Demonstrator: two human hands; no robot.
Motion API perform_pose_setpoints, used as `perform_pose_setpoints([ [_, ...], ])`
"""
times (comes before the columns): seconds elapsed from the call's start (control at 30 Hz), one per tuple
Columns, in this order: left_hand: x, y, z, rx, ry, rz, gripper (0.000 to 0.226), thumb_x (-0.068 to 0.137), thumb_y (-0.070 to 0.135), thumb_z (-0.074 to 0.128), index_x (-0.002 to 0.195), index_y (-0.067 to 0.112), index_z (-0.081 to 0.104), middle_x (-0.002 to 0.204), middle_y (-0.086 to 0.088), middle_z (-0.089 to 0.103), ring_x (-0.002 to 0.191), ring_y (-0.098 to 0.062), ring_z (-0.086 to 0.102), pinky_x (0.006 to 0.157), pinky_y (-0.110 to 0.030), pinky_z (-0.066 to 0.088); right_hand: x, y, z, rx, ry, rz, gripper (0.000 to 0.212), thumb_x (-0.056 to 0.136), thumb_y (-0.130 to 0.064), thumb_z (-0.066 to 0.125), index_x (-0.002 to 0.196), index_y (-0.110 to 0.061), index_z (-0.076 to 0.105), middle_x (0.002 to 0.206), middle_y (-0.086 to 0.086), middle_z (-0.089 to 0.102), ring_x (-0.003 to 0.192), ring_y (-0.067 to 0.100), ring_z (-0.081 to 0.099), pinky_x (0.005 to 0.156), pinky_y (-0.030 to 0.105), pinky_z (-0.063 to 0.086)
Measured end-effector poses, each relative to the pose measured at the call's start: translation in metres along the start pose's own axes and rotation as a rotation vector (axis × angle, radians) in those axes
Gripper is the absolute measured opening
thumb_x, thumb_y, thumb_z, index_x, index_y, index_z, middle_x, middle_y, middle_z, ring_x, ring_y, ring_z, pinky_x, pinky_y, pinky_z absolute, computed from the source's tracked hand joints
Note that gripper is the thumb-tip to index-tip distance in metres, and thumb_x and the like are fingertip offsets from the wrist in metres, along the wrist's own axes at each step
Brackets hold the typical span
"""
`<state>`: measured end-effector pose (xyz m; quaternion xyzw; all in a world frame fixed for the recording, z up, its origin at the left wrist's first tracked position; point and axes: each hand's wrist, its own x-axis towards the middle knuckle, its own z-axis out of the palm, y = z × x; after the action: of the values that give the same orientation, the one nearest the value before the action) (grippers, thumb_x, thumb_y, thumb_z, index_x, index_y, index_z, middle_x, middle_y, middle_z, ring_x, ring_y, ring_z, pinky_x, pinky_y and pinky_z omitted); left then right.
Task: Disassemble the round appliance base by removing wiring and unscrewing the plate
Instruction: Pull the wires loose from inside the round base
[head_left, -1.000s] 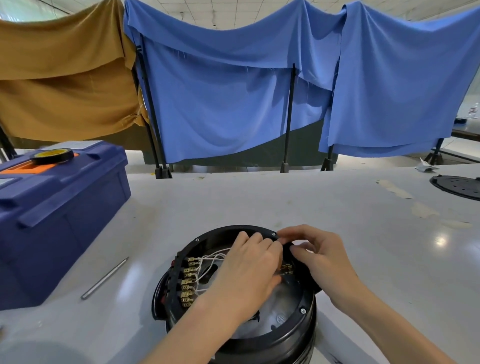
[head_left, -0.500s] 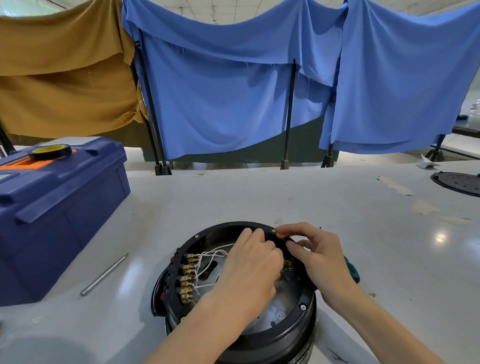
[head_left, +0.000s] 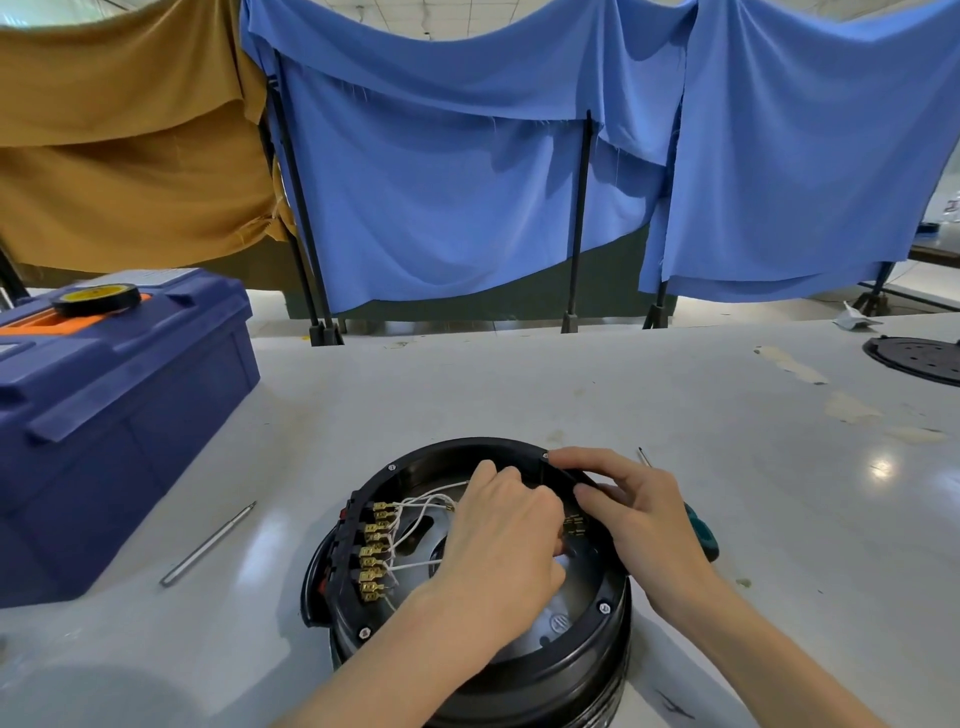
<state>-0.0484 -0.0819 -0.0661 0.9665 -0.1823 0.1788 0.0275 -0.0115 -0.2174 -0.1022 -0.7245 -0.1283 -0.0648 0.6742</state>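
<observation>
1. Table (head_left: 571, 395): pale, glossy top under both hands, with worn patches far right of the fingers.
2. Toolbox (head_left: 119, 415): blue, lid shut, well left of the fingers; a tape roll (head_left: 96, 300) lies on its lid.
3. Base (head_left: 467, 597): round, black, open side up, on the table directly under both hands at the near edge.
4. Disc (head_left: 914, 359): black, perforated, far right and beyond the fingers.
5. Left hand (head_left: 498, 551): inside the base, fingers curled down at the far right of the cavity; what they grip, if anything, is hidden.
6. Right hand (head_left: 644, 514): on the base's right rim, thumb and forefinger pinched on the rim's inner edge, just beside the left fingertips.
7. Wires (head_left: 421, 514): white, running left from the left fingers to a row of brass terminals (head_left: 374, 556) on the left wall.
8. Rod (head_left: 208, 543): thin, metal, flat on the table, left of the base.
9. Screwdriver (head_left: 701, 530): green handle, behind the right hand, mostly hidden; its tip shows beyond the knuckles.
</observation>
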Motion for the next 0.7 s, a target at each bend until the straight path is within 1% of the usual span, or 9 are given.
perform_pose_setpoints([
  [0.03,0.001,0.002,-0.003,0.064,0.005,0.021,0.011,0.07,0.03,0.071,0.074,0.02,0.07,0.069,0.0,0.061,0.068,-0.017,0.037,0.068,-0.028,0.02,0.0,0.0,0.0,0.002,0.001,0.002,0.043,0.087,0.011,0.051,0.096,-0.023,0.076,0.1,-0.005,0.075,0.098,0.021,0.069,0.093,0.048,0.052],
  [0.1,0.002,0.004,-0.009,0.13,-0.074,0.06,0.024,0.038,0.034,0.08,0.044,0.024,0.059,0.043,0.008,0.051,0.048,-0.012,0.039,0.06,-0.026,0.022,0.0,0.0,-0.001,0.004,-0.002,0.001,0.043,0.087,0.012,0.05,0.097,-0.021,0.076,0.1,-0.006,0.075,0.099,0.016,0.069,0.094,0.044,0.053],
  [0.13,0.003,0.003,-0.01,0.153,-0.055,0.072,0.027,0.03,0.034,0.078,0.037,0.024,0.054,0.037,0.01,0.046,0.042,-0.01,0.039,0.058,-0.025,0.02,0.0,0.0,-0.001,0.004,-0.004,-0.003,0.044,0.087,0.013,0.05,0.097,-0.02,0.076,0.1,-0.006,0.075,0.099,0.014,0.069,0.093,0.041,0.054],
  [0.2,0.004,0.001,-0.007,0.169,0.003,0.085,0.023,0.028,0.032,0.073,0.034,0.023,0.053,0.035,0.011,0.045,0.04,-0.009,0.038,0.057,-0.024,0.018,0.0,0.0,-0.002,0.005,-0.009,-0.008,0.044,0.087,0.014,0.049,0.095,-0.02,0.076,0.099,-0.008,0.075,0.097,0.01,0.069,0.091,0.036,0.055],
  [0.27,0.006,0.0,-0.009,0.112,0.007,0.084,0.011,0.037,0.026,0.066,0.037,0.023,0.055,0.038,0.009,0.047,0.042,-0.011,0.039,0.059,-0.023,0.016,0.0,0.0,-0.002,0.004,-0.011,-0.014,0.046,0.087,0.014,0.048,0.094,-0.022,0.076,0.099,-0.009,0.075,0.096,0.009,0.07,0.089,0.033,0.056],
  [0.33,0.007,0.001,-0.008,0.071,-0.023,0.067,0.003,0.052,0.018,0.061,0.05,0.02,0.062,0.049,0.003,0.055,0.052,-0.016,0.042,0.063,-0.024,0.019,0.0,0.001,-0.002,0.007,-0.008,-0.013,0.047,0.087,0.014,0.048,0.093,-0.022,0.077,0.099,-0.01,0.075,0.096,0.01,0.07,0.087,0.035,0.057],
  [0.47,0.01,-0.006,0.003,0.041,-0.028,0.034,0.021,0.079,0.01,0.046,0.087,0.012,0.066,0.085,-0.006,0.064,0.075,-0.022,0.038,0.069,-0.025,0.013,0.0,0.001,-0.003,0.003,-0.009,-0.012,0.047,0.088,0.013,0.048,0.092,-0.024,0.077,0.099,-0.009,0.075,0.094,0.015,0.07,0.085,0.041,0.056],
  [0.6,0.008,-0.006,0.004,0.048,-0.035,0.02,0.02,0.081,0.011,0.043,0.088,0.013,0.062,0.088,-0.005,0.06,0.078,-0.02,0.033,0.068,-0.023,0.011,-0.001,0.0,-0.004,0.002,-0.017,-0.022,0.046,0.088,0.013,0.048,0.092,-0.022,0.077,0.099,-0.009,0.075,0.096,0.011,0.07,0.087,0.036,0.056],
  [0.7,0.009,-0.004,0.004,0.082,-0.066,0.044,0.02,0.081,0.009,0.043,0.088,0.012,0.061,0.088,-0.006,0.06,0.085,-0.023,0.042,0.066,-0.024,0.01,-0.001,0.0,-0.004,0.0,-0.018,-0.026,0.045,0.088,0.013,0.048,0.093,-0.022,0.077,0.098,-0.009,0.076,0.096,0.01,0.07,0.087,0.031,0.056],
])
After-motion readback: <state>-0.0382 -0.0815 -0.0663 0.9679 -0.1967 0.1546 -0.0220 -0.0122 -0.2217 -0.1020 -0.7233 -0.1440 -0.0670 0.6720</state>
